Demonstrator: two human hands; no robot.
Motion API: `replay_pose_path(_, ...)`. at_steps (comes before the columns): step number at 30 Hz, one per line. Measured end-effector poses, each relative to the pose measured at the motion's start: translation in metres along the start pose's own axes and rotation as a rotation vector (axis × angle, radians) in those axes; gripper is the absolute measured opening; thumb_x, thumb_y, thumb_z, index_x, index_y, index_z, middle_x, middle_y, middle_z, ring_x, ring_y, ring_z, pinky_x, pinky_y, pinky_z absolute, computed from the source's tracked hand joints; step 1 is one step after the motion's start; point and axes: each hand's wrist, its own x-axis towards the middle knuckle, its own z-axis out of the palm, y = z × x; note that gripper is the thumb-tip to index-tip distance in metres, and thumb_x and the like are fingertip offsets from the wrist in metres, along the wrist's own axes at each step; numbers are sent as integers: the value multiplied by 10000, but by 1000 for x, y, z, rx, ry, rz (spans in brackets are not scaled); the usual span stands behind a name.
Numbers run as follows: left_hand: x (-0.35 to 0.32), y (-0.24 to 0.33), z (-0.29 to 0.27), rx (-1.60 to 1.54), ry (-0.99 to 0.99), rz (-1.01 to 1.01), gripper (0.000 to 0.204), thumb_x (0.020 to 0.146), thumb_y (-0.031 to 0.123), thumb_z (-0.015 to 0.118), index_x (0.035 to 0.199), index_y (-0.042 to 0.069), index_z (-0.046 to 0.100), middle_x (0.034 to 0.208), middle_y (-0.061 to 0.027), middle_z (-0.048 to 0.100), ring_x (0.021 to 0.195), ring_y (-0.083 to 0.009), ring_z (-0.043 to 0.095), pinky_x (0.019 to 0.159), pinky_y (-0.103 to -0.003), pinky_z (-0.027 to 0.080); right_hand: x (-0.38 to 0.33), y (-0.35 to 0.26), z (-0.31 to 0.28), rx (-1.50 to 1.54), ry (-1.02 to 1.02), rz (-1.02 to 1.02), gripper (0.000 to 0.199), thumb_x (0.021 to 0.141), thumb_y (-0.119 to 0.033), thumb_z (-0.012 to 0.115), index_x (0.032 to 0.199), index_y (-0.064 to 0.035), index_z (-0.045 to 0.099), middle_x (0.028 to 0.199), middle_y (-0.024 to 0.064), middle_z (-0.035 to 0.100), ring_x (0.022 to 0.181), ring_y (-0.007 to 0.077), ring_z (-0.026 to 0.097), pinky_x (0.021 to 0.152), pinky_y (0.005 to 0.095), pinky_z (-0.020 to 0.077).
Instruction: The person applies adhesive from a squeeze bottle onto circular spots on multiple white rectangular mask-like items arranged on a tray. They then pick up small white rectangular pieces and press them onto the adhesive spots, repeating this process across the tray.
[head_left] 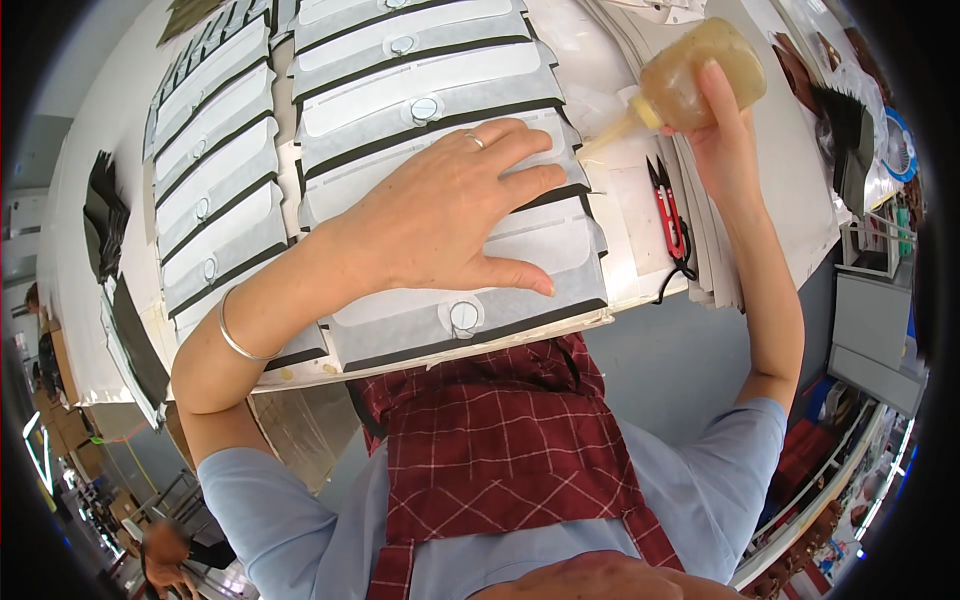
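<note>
Gripping a squeeze bottle (703, 75) in the right hand (718, 145), fingers wrapped around its body with the thumb along the near side, held just off the right edge of the grey panels (530, 308). Translucent and cloudy, amber-yellow, tilted well over, with a paler collar (645, 112) and a narrow nozzle (610, 135) aimed down and left, tip close beside the panels. Across to the left hand (450, 205) now: palm down over the panels, fingers spread and released, wearing a ring (474, 140) and, up the forearm, a thin bangle (226, 330). Looking closer at those panels: black-edged, lapped one over another in a column on the pale surface (75, 300), with white round-cornered inserts (360, 105) and round discs (464, 317) near the lower edges. Spotting thin grey strips along the inserts, too small to tell as print or plain marking. Farther left, a second column of similar panels (225, 240); on the right, below the bottle, red-and-black snips (668, 212) lying beside a stack of pale sheets (710, 260).
</note>
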Motion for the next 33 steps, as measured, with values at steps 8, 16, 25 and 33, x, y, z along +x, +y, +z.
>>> replay_pose_path(8, -2, 0, -1, -28, 18, 15, 810, 787, 586, 769, 1349, 42, 558, 1405, -212, 508, 1312, -421, 477, 1053, -490, 443, 5, -9, -20, 505, -28, 93, 502, 1021, -420, 582, 1339, -37, 525, 1198, 112, 663, 1040, 214, 697, 715, 313, 623)
replay_pose_path(16, 20, -29, -15, 117, 122, -29, 730, 854, 562, 719, 1304, 3, 587, 1367, -211, 538, 1275, -391, 511, 1065, -464, 425, 57, 13, -18, 138, 106, -48, 500, 1020, -384, 606, 1364, -35, 507, 1254, 103, 635, 1105, 205, 679, 834, 337, 633)
replay_pose_path(25, 19, -46, -12, 53, 79, -71, 758, 841, 609, 712, 1305, 20, 596, 1394, -214, 525, 1270, -401, 511, 1060, -465, 434, 71, 21, 22, 88, 148, -115, 480, 1006, -395, 632, 1325, -54, 520, 1151, 107, 667, 1015, 220, 703, 790, 357, 620)
replay_pose_path(33, 19, -47, -12, 55, 75, -69, 769, 830, 614, 722, 1310, 27, 594, 1403, -214, 517, 1296, -403, 496, 1081, -466, 425, 62, 17, 2, 17, 81, -65, 484, 1000, -378, 631, 1320, -32, 520, 1194, 88, 649, 1039, 180, 699, 750, 316, 625)
